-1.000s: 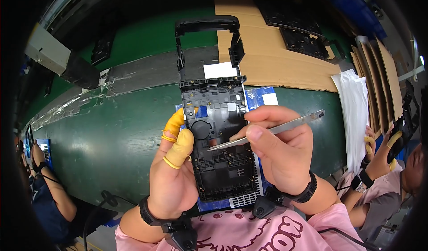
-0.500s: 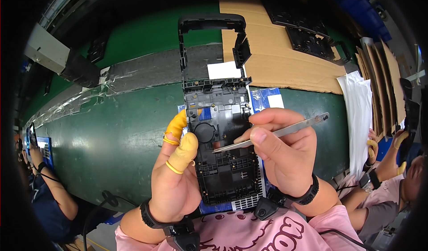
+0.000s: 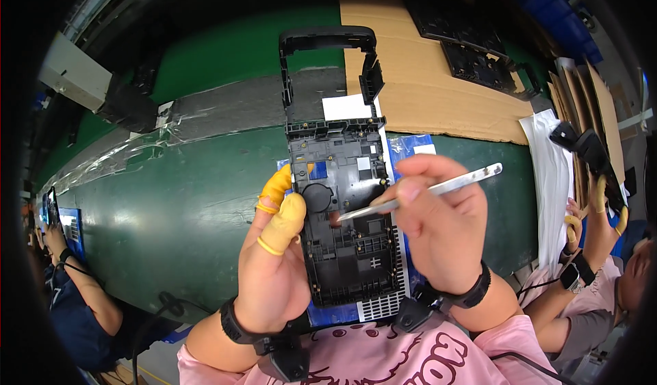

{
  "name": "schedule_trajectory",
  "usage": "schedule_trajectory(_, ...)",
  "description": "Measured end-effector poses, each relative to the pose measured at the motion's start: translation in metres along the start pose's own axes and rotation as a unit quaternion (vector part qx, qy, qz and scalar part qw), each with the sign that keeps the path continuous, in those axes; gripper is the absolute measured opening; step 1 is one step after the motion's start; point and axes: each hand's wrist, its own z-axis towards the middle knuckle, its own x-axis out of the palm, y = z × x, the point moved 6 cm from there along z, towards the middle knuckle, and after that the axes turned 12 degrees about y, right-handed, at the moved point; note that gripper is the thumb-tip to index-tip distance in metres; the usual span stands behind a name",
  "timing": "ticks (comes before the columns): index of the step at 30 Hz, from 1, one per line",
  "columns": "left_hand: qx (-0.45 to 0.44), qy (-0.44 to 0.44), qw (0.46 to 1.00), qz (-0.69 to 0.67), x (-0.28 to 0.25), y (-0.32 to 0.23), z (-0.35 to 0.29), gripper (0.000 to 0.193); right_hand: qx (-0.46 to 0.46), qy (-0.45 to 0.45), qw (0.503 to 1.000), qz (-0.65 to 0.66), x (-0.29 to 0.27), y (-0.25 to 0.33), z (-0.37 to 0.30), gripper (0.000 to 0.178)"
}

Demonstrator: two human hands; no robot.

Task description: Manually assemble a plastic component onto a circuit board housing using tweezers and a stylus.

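My left hand (image 3: 274,262), with yellow finger cots on thumb and forefinger, grips the left edge of a long black plastic frame (image 3: 345,200) held upright in front of me. My right hand (image 3: 438,221) pinches silver tweezers (image 3: 417,193). The tweezer tips touch the frame's middle, just right of a round recess, where a small reddish piece sits. The frame's open top loop (image 3: 328,43) reaches over the grey belt.
A green bench (image 3: 164,207) with a grey taped belt strip (image 3: 226,108) lies beneath. Brown cardboard (image 3: 424,91) with black parts (image 3: 479,63) sits at back right, white sheets (image 3: 547,180) at right. A co-worker's hands (image 3: 595,207) work at right, another person (image 3: 68,275) at left.
The frame and both hands have shifted slightly right and up in view. The tweezer tips have settled lower on the frame's middle.
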Motion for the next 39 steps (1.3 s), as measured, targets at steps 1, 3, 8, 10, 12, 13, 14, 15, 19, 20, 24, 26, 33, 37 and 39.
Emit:
schedule_trajectory(1, 0.004, -0.003, 1.0, 0.008, -0.001, 0.001, 0.001, 0.039, -0.029, -0.022, 0.999, 0.039, -0.007, 0.004, 0.0, 0.02)
schedule_trajectory(3, 0.01, -0.003, 1.0, 0.025, -0.006, 0.002, 0.004, 0.04, -0.069, -0.078, 0.992, 0.074, -0.02, 0.022, -0.004, 0.021)
schedule_trajectory(8, 0.017, 0.006, 0.988, 0.151, -0.016, -0.013, 0.034, 0.036, -0.154, -0.122, 0.98, 0.017, -0.058, 0.058, -0.032, 0.02)
schedule_trajectory(10, 0.032, 0.029, 0.982, 0.184, -0.018, -0.032, 0.068, 0.026, -0.142, -0.138, 0.98, 0.029, -0.064, 0.058, -0.039, 0.019)
schedule_trajectory(12, 0.007, 0.054, 0.976, 0.209, -0.018, -0.06, 0.129, 0.018, -0.119, -0.134, 0.982, 0.056, -0.07, 0.051, -0.045, 0.019)
schedule_trajectory(13, 0.005, 0.046, 0.977, 0.208, -0.014, -0.072, 0.164, 0.016, -0.109, -0.144, 0.982, 0.054, -0.075, 0.046, -0.046, 0.018)
schedule_trajectory(14, 0.011, 0.039, 0.974, 0.224, -0.057, -0.116, 0.21, 0.017, -0.102, -0.126, 0.985, 0.059, -0.065, 0.044, -0.048, 0.018)
schedule_trajectory(15, 0.025, -0.021, 0.948, 0.316, -0.081, -0.15, 0.236, 0.02, -0.096, -0.115, 0.987, 0.061, -0.06, 0.041, -0.049, 0.018)
schedule_trajectory(19, 0.213, -0.185, 0.503, 0.817, 0.023, -0.116, 0.238, 0.044, -0.079, -0.12, 0.988, 0.052, -0.081, 0.036, -0.06, 0.019)
schedule_trajectory(20, 0.185, -0.122, 0.467, 0.856, 0.049, -0.078, 0.247, 0.046, -0.094, -0.114, 0.987, 0.066, -0.086, 0.039, -0.064, 0.018)
schedule_trajectory(24, 0.027, 0.022, 0.43, 0.902, 0.093, 0.043, 0.294, 0.04, -0.099, -0.108, 0.987, 0.071, -0.091, 0.049, -0.07, 0.019)
schedule_trajectory(26, 0.013, -0.011, 0.508, 0.861, 0.101, 0.066, 0.288, 0.042, -0.111, -0.091, 0.988, 0.051, -0.084, 0.056, -0.074, 0.019)
schedule_trajectory(33, 0.03, 0.014, 0.563, 0.826, 0.099, 0.035, 0.274, 0.028, -0.117, -0.146, 0.982, 0.006, -0.09, 0.06, -0.087, 0.02)
schedule_trajectory(37, 0.004, 0.081, 0.851, 0.519, 0.079, -0.031, 0.22, 0.012, -0.125, -0.083, 0.987, 0.062, -0.08, 0.063, -0.092, 0.016)
schedule_trajectory(39, -0.048, 0.16, 0.908, 0.385, 0.055, -0.061, 0.191, 0.006, -0.126, -0.075, 0.988, 0.054, -0.079, 0.065, -0.092, 0.017)
